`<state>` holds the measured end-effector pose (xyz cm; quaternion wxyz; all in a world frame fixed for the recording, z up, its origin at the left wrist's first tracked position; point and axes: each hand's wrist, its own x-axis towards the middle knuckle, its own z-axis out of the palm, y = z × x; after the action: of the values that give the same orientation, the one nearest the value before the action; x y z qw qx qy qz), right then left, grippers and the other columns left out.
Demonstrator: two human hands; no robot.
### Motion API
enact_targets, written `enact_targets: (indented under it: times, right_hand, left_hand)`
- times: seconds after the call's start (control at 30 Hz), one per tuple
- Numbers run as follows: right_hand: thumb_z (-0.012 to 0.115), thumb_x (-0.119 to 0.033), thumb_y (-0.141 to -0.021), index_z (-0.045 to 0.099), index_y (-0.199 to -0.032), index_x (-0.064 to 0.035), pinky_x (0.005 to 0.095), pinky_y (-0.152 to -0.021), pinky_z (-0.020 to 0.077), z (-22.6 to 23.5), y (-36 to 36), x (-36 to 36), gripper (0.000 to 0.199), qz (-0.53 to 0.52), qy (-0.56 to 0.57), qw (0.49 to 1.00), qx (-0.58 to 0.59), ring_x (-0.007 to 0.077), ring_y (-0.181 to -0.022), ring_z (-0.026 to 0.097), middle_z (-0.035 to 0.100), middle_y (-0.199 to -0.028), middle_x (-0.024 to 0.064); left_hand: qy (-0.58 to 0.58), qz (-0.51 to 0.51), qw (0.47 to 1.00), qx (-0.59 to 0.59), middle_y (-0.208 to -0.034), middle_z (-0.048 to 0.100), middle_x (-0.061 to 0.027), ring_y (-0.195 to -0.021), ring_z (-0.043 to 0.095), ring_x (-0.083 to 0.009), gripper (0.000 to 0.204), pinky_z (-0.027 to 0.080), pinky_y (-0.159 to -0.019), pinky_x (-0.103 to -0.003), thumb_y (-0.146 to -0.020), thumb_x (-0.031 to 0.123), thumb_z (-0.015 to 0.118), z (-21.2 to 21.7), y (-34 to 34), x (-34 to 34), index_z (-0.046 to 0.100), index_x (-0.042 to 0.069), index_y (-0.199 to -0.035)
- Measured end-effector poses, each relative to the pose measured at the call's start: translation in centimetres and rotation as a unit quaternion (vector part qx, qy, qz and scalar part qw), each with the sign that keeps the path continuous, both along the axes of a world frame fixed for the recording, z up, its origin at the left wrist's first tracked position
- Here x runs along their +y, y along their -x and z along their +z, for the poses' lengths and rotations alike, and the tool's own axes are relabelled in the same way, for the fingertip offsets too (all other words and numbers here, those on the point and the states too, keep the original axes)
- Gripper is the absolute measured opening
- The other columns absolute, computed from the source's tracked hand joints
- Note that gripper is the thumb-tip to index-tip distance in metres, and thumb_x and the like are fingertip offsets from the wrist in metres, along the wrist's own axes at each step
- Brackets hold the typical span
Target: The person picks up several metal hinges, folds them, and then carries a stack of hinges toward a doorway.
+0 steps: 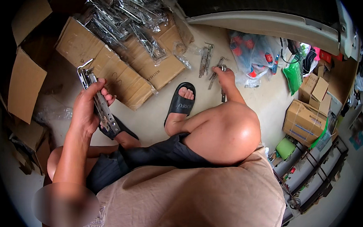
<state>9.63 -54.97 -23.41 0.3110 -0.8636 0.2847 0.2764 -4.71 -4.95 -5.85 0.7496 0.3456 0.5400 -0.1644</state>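
My left hand [89, 104] is raised on the left, its fingers wrapped round a bundle of long, shiny metal brackets [104, 117] with holes along them and bent wire ends at the top. Beyond my knee, my right hand [225, 78] is down at the floor, closed on a similar metal bracket [223, 95]; the knee and fingers hide part of this grip. Beside that hand, a thin bracket [212, 81] slants on the floor. Slightly to its left lie more loose metal brackets [206, 59], close together.
Many plastic-wrapped brackets [146, 41] are heaped on flattened cardboard [106, 62] at the far left. An open carton [27, 85] stands at the left edge. Beyond my right hand sits a clear bag of bottles [250, 55]. Boxes [306, 122] and a green cup [285, 148] are at right.
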Motion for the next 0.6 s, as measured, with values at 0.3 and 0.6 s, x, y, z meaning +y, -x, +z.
enact_targets:
  times: [0.3,0.6]
  right_hand:
    - [0.086,-0.031,-0.085,0.068,-0.111,-0.0059,0.026,-0.057,0.0373,11.6,-4.6,5.0,0.04,0.029,-0.233,0.965,0.12,0.0082,-0.061,0.044,0.055,-0.077,-0.0044]
    - [0.088,-0.02,-0.081,0.068,-0.122,0.0017,0.0275,-0.079,0.0512,27.9,-6.9,24.5,0.05,0.404,-0.248,0.864,0.168,0.0082,-0.089,0.061,0.067,-0.098,-0.0007]
  left_hand:
    - [0.096,-0.007,0.993,-0.071,-0.083,0.07,-0.0021,-0.075,0.072,-0.0154,0.022,0.063,-0.09,-0.04,-0.102,0.02,0.07,0.6,-1.4,-0.9,0.065,0.005,-0.117]
    - [0.177,0.009,0.968,-0.175,-0.133,0.069,-0.0159,-0.124,0.068,-0.0262,0.035,0.057,-0.106,-0.041,-0.102,0.021,0.073,2.1,-1.3,-3.2,0.062,0.005,-0.13]
